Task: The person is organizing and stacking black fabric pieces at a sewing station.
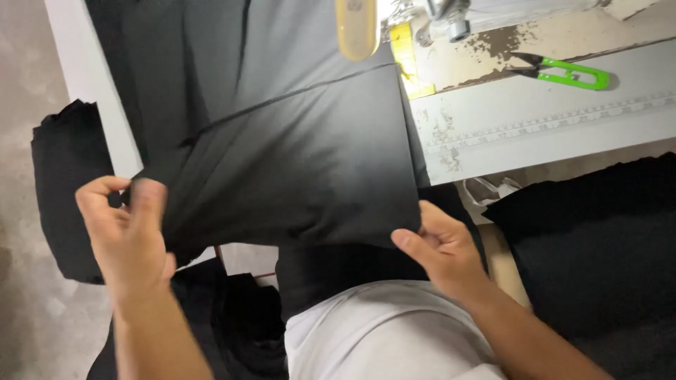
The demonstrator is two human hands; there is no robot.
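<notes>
Your left hand (127, 229) pinches corner of black fabric panel (296, 162); your right hand (440, 246) clamps opposite corner, keeping panel taut, flat across worn white table (535, 127). Green thread snips (563, 70) lie well apart, beside sewing machine (436, 21).

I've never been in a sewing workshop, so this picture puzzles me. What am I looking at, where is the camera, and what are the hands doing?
The camera sits on the person's head and looks down at their own two bare hands. Both hands pinch the near edge of a black fabric piece spread over a worn white table: the left hand grips its left corner, the right hand its right corner. At the top edge is part of a sewing machine. Green thread snips lie on the table, beside a ruler strip fixed along it. More black cloth is piled at the right.
</notes>
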